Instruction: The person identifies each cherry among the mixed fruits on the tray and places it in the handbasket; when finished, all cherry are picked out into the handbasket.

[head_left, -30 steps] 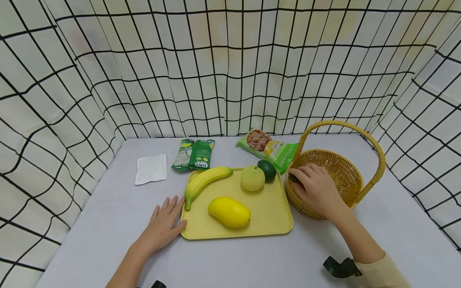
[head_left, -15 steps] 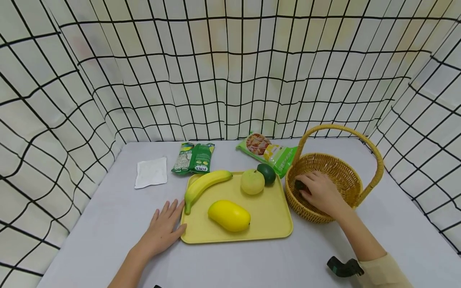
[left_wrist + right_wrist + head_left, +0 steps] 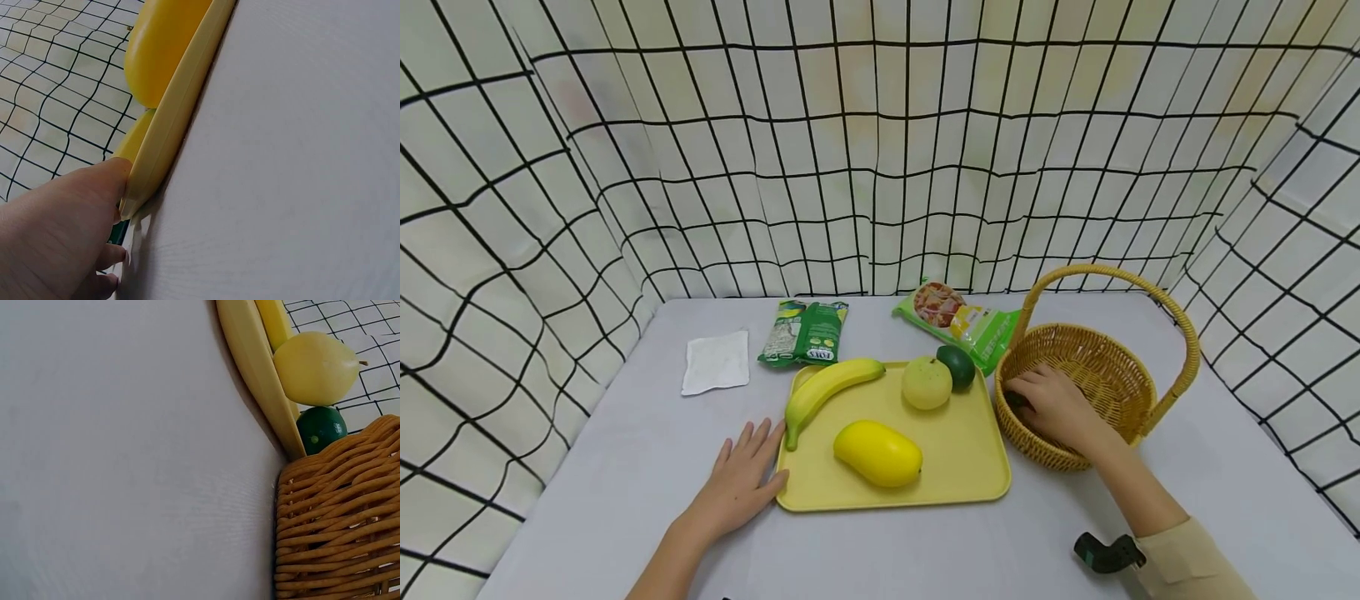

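Note:
My right hand (image 3: 1054, 406) reaches down inside the wicker basket (image 3: 1123, 367), near its left wall. Its fingers grip a small dark green thing (image 3: 1017, 400), mostly hidden by the hand, so its kind is unclear. Flat on the table, my left hand (image 3: 739, 475) has its fingers spread and touches the left rim of the yellow tray (image 3: 955, 475). A banana (image 3: 827, 392), a yellow mango (image 3: 877, 452), a pale round pear (image 3: 927, 383) and a dark green fruit (image 3: 957, 367) lie on the tray. The right wrist view shows the basket's outside, not the hand.
Behind the tray lie a green packet (image 3: 806, 332) and a longer green food bag (image 3: 958, 321), the latter close to the basket. A white cloth square (image 3: 716, 362) is at the left. Black netting (image 3: 880, 167) encloses the table's back and sides.
My right hand has gone from the basket's left rim down into it, carrying the dark green thing. My left hand stays at the tray's edge. The head view has tilted slightly upward.

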`<state>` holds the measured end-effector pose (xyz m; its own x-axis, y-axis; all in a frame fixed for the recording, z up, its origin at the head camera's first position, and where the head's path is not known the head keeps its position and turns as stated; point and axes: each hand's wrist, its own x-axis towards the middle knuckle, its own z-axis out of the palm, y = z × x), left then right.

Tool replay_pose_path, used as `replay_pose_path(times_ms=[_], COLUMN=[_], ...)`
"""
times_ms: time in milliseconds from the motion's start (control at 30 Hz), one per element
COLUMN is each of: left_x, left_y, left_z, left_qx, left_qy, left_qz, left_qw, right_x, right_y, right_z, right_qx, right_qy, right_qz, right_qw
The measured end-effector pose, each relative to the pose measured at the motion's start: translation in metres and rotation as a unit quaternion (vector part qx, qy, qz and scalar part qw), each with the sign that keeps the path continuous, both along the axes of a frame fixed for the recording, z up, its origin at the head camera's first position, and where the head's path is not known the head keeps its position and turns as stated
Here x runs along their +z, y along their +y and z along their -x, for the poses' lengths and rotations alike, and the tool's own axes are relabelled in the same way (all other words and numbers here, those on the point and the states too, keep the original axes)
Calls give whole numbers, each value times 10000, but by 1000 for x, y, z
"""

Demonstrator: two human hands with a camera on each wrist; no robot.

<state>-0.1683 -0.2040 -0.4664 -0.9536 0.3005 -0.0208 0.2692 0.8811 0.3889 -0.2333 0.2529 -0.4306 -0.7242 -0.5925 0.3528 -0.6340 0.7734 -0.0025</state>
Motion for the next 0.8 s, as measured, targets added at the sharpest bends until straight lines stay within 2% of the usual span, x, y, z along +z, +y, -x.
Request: replay_pose_path(times_ms=[533, 700, 800], left_x=[0, 7, 15], left_y=[-1, -3, -6], left_z=[4, 3, 3], left_qx=[0, -20, 5], left_qy=[-8, -151, -95], left_qz=[21, -26, 12], left_qw=[10000, 9999, 10000], right_x=[0, 4, 7], right_y=[4, 5, 5], right_z=[1, -2, -5], right_qx=[-34, -176, -265], right_qy=[-41, -82, -75], right_qz=[83, 185, 237], right_qw=[10000, 9996, 9993])
